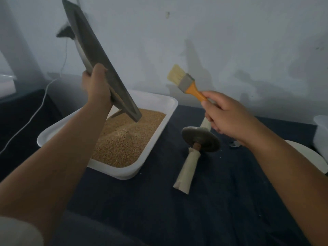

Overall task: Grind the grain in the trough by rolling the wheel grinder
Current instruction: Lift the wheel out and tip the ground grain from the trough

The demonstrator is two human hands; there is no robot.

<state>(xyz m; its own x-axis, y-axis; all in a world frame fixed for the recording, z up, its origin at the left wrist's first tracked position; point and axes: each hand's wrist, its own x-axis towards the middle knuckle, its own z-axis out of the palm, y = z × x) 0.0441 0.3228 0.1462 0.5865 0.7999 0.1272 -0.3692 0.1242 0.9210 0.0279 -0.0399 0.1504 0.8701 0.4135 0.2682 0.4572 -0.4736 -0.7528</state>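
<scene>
My left hand (96,86) grips the long grey metal trough (92,50), tipped steeply on end, its lower tip just over the grain (124,139). The brown grain fills a white tray (156,102). My right hand (225,116) holds a brush (184,80) by its orange handle, pale bristles pointing up and left, apart from the trough. The wheel grinder (200,139), a grey disc on a rod with wrapped pale handles, lies on the dark cloth to the right of the tray, below my right hand.
A dark cloth (204,210) covers the table. A white cable (26,121) trails at the left. White containers (321,135) stand at the right edge. A pale wall rises close behind the tray.
</scene>
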